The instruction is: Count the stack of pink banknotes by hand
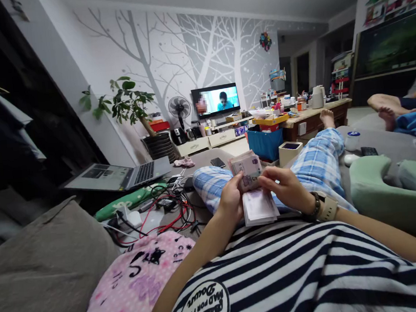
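The only writing I can make out is on the black-and-white striped T-shirt (315, 273): a round badge, upside down from here, reading "MAD FOR FAME DOWN". The print on the banknotes is too small to read.

The person lies back on a grey sofa (28, 271), legs in blue checked pyjama trousers (319, 160) stretched towards a low wooden table (322, 115). Both hands sit just above the lap. The left hand (230, 200) is closed around a thick wad of pinkish paper banknotes (255, 190), thumb pressed on its face, while the right hand (288, 187), a tan-strapped watch on its wrist, pinches the upper notes and bends them back.

It is a living room with a grey tree mural on the far wall, a flat television (216, 100) switched on below it, a black standing fan (179, 108) and a leafy potted plant (129, 104) beside.

To the left, an open silver laptop (121, 174) rests above a tangle of red and black cables (165, 214). A pink cat-print cushion (132, 286) lies against the person's side, a green foam pillow (383, 183) to the right. Another person's bare legs (390, 104) show at the far right.
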The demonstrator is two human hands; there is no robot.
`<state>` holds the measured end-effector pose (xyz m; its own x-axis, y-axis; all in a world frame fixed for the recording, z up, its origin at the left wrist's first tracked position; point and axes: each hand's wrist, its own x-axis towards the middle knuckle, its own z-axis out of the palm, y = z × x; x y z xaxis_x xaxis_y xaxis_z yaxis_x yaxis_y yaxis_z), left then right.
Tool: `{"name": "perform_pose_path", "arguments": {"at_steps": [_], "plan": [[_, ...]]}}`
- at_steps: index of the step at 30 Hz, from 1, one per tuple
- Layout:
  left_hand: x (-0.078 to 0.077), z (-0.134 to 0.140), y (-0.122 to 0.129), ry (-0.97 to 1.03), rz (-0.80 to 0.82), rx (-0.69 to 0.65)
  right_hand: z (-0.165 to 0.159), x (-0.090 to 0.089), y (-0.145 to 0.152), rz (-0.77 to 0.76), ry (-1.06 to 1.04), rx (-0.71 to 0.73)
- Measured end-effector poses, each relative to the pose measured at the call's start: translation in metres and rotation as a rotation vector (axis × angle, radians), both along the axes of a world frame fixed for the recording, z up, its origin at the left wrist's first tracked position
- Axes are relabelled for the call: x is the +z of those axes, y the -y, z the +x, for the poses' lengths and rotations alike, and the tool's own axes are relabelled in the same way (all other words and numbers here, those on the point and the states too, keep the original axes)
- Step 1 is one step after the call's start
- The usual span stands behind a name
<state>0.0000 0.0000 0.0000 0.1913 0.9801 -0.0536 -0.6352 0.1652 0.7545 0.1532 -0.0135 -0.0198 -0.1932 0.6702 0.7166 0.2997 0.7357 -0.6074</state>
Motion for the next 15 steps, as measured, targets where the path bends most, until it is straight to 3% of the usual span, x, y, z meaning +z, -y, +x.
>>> {"name": "perform_pose_path", "arguments": {"at_steps": [3, 5, 15], "plan": [[-0.002, -0.001, 0.0, -0.045, 0.039, 0.021, 0.002, -0.005, -0.014, -0.057, -0.128, -0.187], [-0.003, -0.002, 0.001, -0.098, 0.067, 0.041, 0.004, -0.006, -0.021, -0.081, -0.195, -0.229], [-0.001, -0.001, 0.01, -0.085, 0.141, 0.053, 0.003, 0.002, -0.019, -0.096, -0.238, -0.132]]}}
